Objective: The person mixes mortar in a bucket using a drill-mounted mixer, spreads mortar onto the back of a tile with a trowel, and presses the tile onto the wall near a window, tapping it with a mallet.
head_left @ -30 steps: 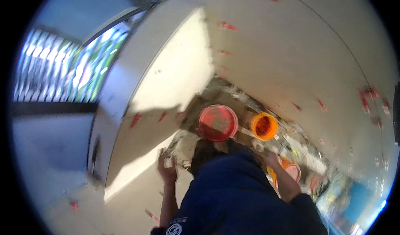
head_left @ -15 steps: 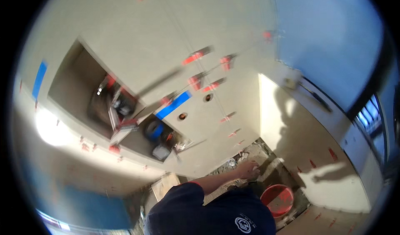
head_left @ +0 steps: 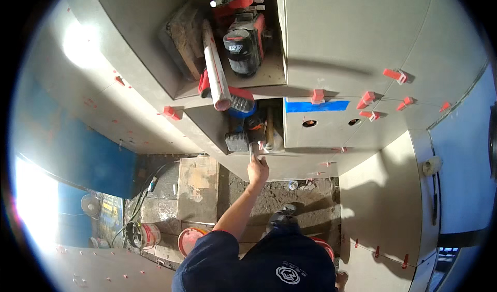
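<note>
My left hand (head_left: 258, 170) is raised at the front edge of the lower wall niche (head_left: 207, 129), fingers closed around a narrow greyish piece whose kind I cannot make out. Just above it in that niche are a dark ribbed block (head_left: 237, 141), a blue-and-black item (head_left: 242, 107) and other small tools. In the upper niche sits a dusty red-and-black power tool (head_left: 246, 48). A long pale tube (head_left: 215, 66) slants out over the shelf between the niches. Only a bit of my right hand (head_left: 341, 280) shows beside my torso; its fingers are hidden.
Red tile-levelling wedges (head_left: 366, 100) stick out along the wall joints near two pipe holes (head_left: 309, 123). A cardboard-coloured slab (head_left: 198, 188), a red bucket (head_left: 191, 240) and a white-and-red pail (head_left: 147, 235) stand on the rubble-strewn floor. A ledge (head_left: 429, 188) runs along the right.
The view has swung left, bringing the niches closer and to the middle. My left hand has gone from low over the floor up to the lower niche and closed on a narrow piece.
</note>
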{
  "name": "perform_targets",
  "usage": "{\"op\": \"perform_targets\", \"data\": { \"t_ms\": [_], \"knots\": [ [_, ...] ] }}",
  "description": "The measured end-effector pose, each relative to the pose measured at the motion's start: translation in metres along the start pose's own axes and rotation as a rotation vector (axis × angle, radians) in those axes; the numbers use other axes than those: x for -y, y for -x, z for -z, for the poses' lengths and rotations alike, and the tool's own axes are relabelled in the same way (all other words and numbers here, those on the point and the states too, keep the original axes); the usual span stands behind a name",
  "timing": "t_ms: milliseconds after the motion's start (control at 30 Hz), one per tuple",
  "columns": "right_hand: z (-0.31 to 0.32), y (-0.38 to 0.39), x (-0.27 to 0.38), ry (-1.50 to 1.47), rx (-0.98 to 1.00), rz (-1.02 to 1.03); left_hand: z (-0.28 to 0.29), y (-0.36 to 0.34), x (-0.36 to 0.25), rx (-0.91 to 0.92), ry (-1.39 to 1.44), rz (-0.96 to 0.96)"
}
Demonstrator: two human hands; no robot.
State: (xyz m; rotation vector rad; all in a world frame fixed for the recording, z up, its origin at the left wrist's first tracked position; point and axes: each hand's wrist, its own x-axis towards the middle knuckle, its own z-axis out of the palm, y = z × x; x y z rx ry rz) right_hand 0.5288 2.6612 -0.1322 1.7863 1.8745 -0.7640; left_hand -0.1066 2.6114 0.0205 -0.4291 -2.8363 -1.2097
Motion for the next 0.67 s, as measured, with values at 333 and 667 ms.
{"op": "perform_targets", "data": {
  "t_ms": [333,667],
  "knots": [
    [0.072,-0.045,0.195,-0.655,-0.184,0.444,-0.018,-0.065,0.013,0.257,0.236,0.123],
    [0.035,0.036,0.129,-0.578,0.174,0.148,-0.019,0.001,0.008,0.521,0.609,0.197]
  ]
}}
